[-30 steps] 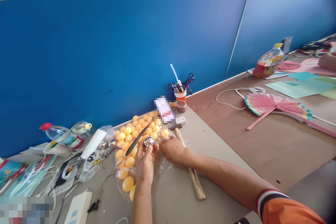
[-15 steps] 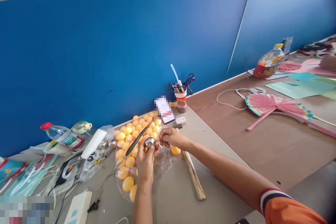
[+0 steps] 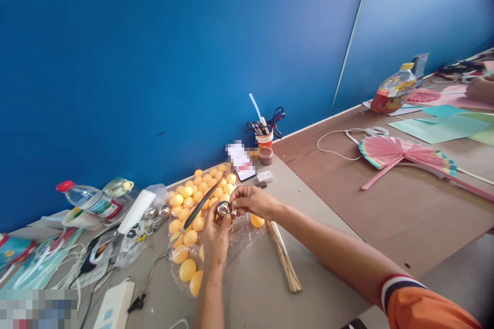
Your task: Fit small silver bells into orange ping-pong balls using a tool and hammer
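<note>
A small shiny silver ball (image 3: 223, 209), which looks foil-covered, is held between the thumb and fingers of my left hand (image 3: 215, 236). My right hand (image 3: 250, 202) is closed in a pinch at the ball's right side; whatever lies between its fingertips is too small to make out. Under and behind both hands spreads a clear plastic bag of orange balls (image 3: 187, 270). Tweezers (image 3: 204, 201) with dark handles lie across the bag. Just right of the bag rests a wooden handle (image 3: 284, 257), its far end hidden by my right arm.
On the left are a red-capped bottle (image 3: 92, 200), a white roll (image 3: 136, 211), more silver balls (image 3: 151, 212), cables and a power strip (image 3: 115, 306). Behind stand a phone (image 3: 242, 162) and a cup of tools (image 3: 264, 139). A pink paper fan (image 3: 403, 154) and another person's hand (image 3: 480, 93) are right.
My right hand has come against the silver ball, closing the small gap between them. The ball has turned slightly and shifted a little right with my left hand.
</note>
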`<control>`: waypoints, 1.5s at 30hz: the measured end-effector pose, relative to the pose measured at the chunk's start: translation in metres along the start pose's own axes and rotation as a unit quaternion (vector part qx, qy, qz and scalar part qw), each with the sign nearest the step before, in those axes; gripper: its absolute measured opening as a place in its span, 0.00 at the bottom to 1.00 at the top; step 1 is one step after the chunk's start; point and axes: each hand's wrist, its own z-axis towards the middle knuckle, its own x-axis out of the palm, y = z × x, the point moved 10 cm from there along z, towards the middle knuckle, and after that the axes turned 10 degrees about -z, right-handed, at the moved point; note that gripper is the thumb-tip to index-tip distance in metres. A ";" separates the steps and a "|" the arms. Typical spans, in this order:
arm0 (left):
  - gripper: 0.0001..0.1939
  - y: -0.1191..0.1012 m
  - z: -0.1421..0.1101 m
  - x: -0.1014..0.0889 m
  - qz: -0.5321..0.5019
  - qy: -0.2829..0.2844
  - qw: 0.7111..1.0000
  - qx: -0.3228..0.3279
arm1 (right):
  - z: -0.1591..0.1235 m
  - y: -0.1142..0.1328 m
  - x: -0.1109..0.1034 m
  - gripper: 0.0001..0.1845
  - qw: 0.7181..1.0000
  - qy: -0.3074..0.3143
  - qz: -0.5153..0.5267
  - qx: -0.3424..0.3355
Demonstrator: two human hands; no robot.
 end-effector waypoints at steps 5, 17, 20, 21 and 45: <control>0.36 -0.002 0.000 0.000 -0.001 -0.009 1.000 0.001 | -0.005 0.010 0.005 0.06 0.999 0.004 -0.040 -0.019; 0.30 -0.010 -0.003 -0.005 0.080 -0.023 0.996 0.042 | -0.006 0.018 0.000 0.06 0.996 -0.026 -0.081 -0.039; 0.32 -0.007 -0.003 -0.003 0.071 -0.009 0.997 0.027 | -0.006 0.017 0.002 0.06 0.996 -0.020 -0.077 -0.035; 0.32 -0.005 -0.003 -0.002 0.063 -0.003 0.998 0.023 | -0.007 0.017 0.003 0.05 0.996 -0.019 -0.078 -0.032; 0.42 0.000 -0.004 0.007 0.020 0.020 0.999 -0.021 | -0.007 0.013 0.005 0.03 0.996 -0.018 -0.087 -0.022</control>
